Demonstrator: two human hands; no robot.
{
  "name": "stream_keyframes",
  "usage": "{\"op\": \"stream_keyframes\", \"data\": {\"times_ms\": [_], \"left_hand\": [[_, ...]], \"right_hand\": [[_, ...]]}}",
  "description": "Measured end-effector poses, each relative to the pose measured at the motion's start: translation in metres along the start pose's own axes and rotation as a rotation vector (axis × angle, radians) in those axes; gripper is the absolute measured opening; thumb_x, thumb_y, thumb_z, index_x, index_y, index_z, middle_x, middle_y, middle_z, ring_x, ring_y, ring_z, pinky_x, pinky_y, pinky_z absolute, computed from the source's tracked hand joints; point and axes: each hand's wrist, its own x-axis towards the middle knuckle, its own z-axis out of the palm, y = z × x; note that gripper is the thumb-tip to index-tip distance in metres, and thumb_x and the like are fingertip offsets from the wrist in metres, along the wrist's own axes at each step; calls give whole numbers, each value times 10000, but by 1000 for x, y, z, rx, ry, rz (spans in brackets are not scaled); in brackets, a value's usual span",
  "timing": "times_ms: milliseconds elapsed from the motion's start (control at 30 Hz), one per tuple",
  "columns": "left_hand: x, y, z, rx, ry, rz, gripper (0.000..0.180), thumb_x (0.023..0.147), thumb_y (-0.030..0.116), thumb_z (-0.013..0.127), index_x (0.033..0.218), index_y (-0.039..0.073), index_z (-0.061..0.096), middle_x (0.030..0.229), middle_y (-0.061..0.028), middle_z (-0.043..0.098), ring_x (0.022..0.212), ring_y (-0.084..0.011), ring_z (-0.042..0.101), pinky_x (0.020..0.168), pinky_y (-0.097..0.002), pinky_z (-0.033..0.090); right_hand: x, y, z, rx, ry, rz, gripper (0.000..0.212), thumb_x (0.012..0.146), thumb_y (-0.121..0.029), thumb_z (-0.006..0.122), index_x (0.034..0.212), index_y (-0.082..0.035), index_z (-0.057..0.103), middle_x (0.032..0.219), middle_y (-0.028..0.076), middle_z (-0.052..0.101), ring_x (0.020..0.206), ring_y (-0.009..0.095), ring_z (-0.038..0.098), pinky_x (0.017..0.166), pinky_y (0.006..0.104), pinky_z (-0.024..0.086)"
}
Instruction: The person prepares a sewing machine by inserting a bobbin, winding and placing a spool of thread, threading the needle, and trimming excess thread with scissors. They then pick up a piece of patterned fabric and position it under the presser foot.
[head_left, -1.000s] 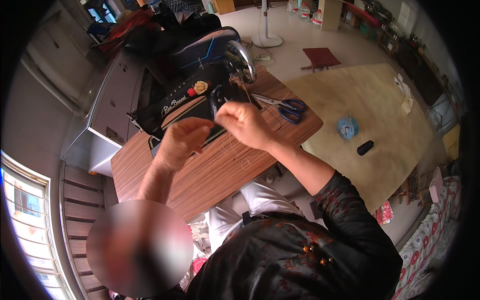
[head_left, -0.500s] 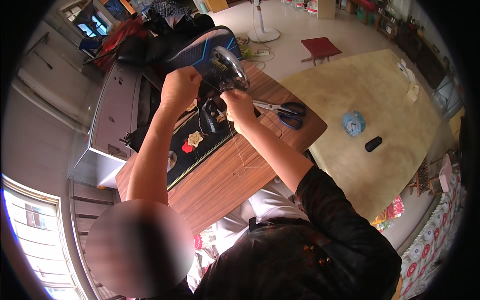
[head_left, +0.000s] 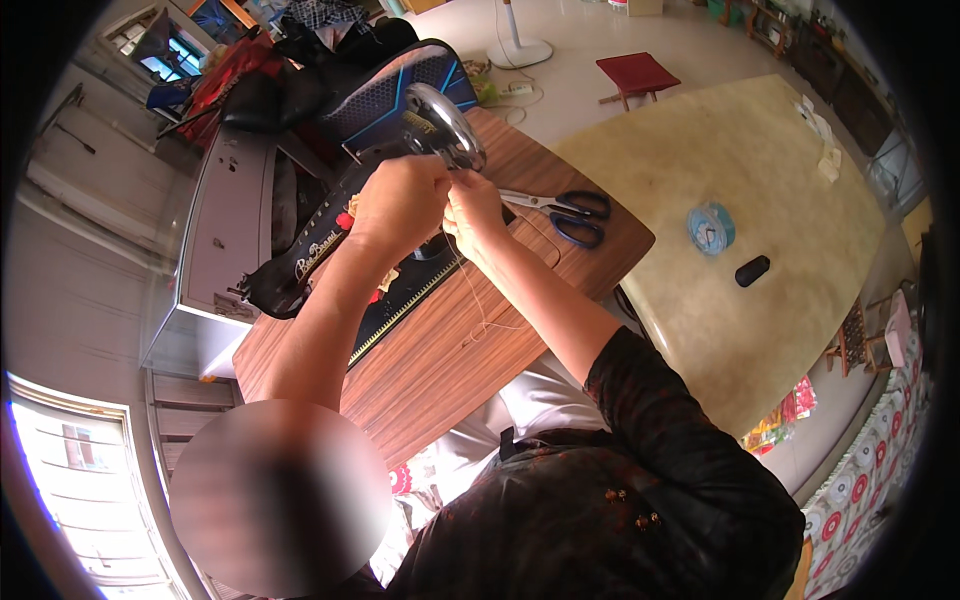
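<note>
Both hands are working a thread at a black sewing machine.

The left hand and right hand are meeting just below the machine's shiny silver handwheel, fingers pinched closed on a thin pale thread trailing over the wooden bench. The machine, black with gold decoration, is sitting at the bench's far side; blue-handled scissors are lying nearby.

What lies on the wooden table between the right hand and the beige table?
In the head view, scissors lie there, beside the right hand.
</note>
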Motion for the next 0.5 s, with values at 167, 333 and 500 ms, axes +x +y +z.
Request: {"op": "stream_keyframes", "data": {"times_ms": [167, 333, 500], "left_hand": [[42, -6, -25, 9, 39, 60, 69, 783, 99, 599, 784, 34, 622, 624, -134, 592, 565, -214, 594, 543, -312, 464], [70, -60, -70, 225, 120, -70, 128, 770, 177, 611, 834, 84, 671, 713, -112, 645, 671, -247, 630, 619, -343, 484], [47, -129, -93, 243, 33, -305, 198, 748, 246, 640, 878, 107, 693, 719, -76, 661, 691, -237, 649, 635, -345, 500]], "right_hand": [[-3, -3, 1, 37, -10, 55, 126, 903, -181, 577, 843, -70, 568, 547, -56, 422, 340, 16, 278, 303, 188, 212], [-8, -14, 5, -6, -129, 116, 144, 886, -193, 602, 839, -61, 572, 581, -56, 420, 357, 9, 299, 294, 170, 238], [-10, -17, -4, -178, -170, 78, 151, 887, -196, 601, 859, -49, 577, 721, -3, 552, 393, 20, 356, 322, 180, 272]]}}
